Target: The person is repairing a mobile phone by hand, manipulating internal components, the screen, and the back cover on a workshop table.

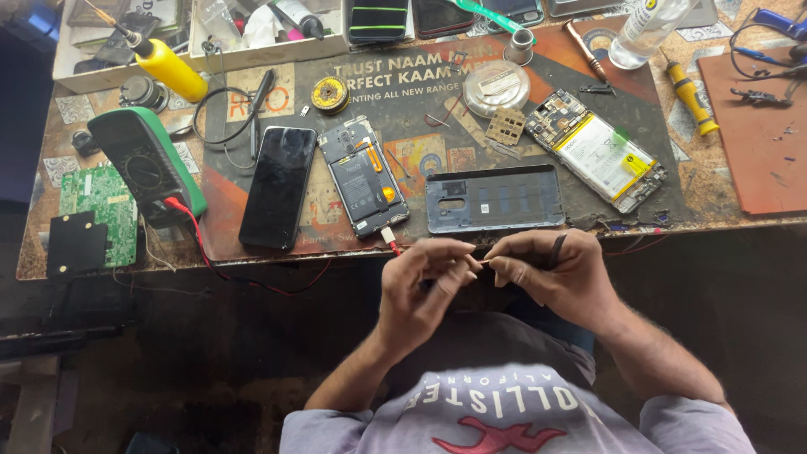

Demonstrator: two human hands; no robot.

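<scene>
- Left hand [424,273] held in front of the near edge of the surface [723,189], fingers curled, thumb and forefinger pinched on the end of a thin wire [481,261].
- Right hand [546,269] just beside it, fingertips meeting the left hand's at the same wire; forefinger and thumb closed on it. A slim dark tool [556,248] sticks up from between this hand's fingers.
- The wire is very small; only a short pale stretch shows between the two hands, above the person's lap.
- Opened phone [363,176] lies on the mat straight beyond the left hand, battery exposed; a red lead [210,256] runs from its near end along the surface edge to the left.
- That lead reaches a green multimeter [147,164] at the left of the surface.
- Black phone [277,185], screen up, between multimeter and opened phone.
- Grey back cover [494,198] lies just beyond the hands, inner side up.
- Second opened phone [601,151], with a white and yellow battery, lies tilted to the right and farther off.
- Green circuit board [105,206] at the near left, partly under a black square piece.
- Yellow-handled screwdriver [691,97] far right; solder spool [329,94] far centre; clear bottle [643,32] at the far edge.
</scene>
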